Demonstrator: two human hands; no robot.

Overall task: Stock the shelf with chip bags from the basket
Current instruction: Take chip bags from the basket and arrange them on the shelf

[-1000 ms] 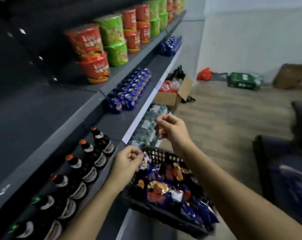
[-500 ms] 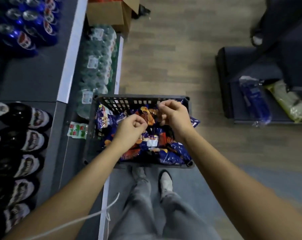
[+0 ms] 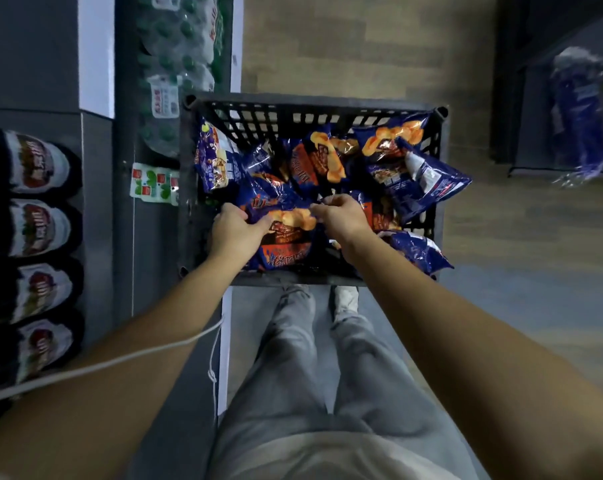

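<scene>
Head view: the basket (image 3: 313, 102), black and slatted, sits low in front of the person's legs, its left side close against the foot of the shelf (image 3: 97, 216), and it holds a loose heap of blue and orange chip packs. Both grips are down in its near half on one bag (image 3: 286, 237), which lies on top of the heap with its printed face up. The left grip (image 3: 236, 228) is clamped on that bag's left edge, thumb laid across the face and fingers curled under. The right grip (image 3: 341, 216) is pinched together on the crinkled film at the bag's upper right; whether it also catches a neighbour's film I cannot tell. The other bags (image 3: 421, 178) lie crosswise around it, one leaning on the far left wall and two hanging over the right rim. Such a bag is likely very light, puffed with air, with slick, noisy film and brittle contents, so squeezing the middle risks crushing the chips or popping a seam. The flat sealed ends or the side edges look like the safer hold, pinched firmly, since the film may slide through loose fingers. A straight lift should also keep it from dragging a neighbour over the rim. On the shelf to the left stand dark bottles (image 3: 40, 164) in a row, and a wrapped water pack (image 3: 178, 46) lies beyond the basket. A white cord (image 3: 120, 362) crosses the left forearm, and the wood floor (image 3: 362, 46) shows beyond.
</scene>
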